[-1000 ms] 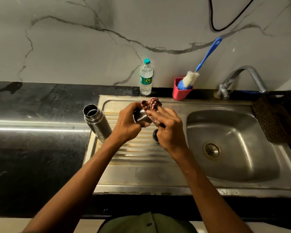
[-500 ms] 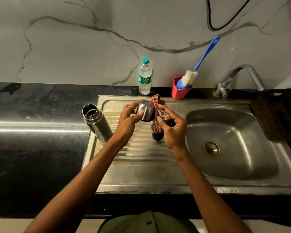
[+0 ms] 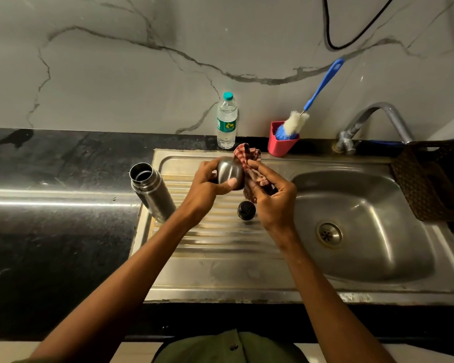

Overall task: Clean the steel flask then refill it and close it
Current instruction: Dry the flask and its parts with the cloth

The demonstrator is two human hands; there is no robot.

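L hand (image 3: pixel 207 189) fingers curl round steel cap (image 3: pixel 230 172), held above drainboard (image 3: pixel 220 258). R hand (image 3: pixel 273 197) fingers clamp checked cloth (image 3: pixel 249 163) vs cap's side. Flask (image 3: pixel 152 191) stands open, upright at sink's left edge, w/ black stopper (image 3: pixel 246 210) near, under hands. Water bottle (image 3: pixel 227 121) behind.

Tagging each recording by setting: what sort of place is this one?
Most likely a home kitchen counter: a steel sink with a ribbed drainboard and tap, set in a dark stone worktop, with a bottle brush standing in a red holder.
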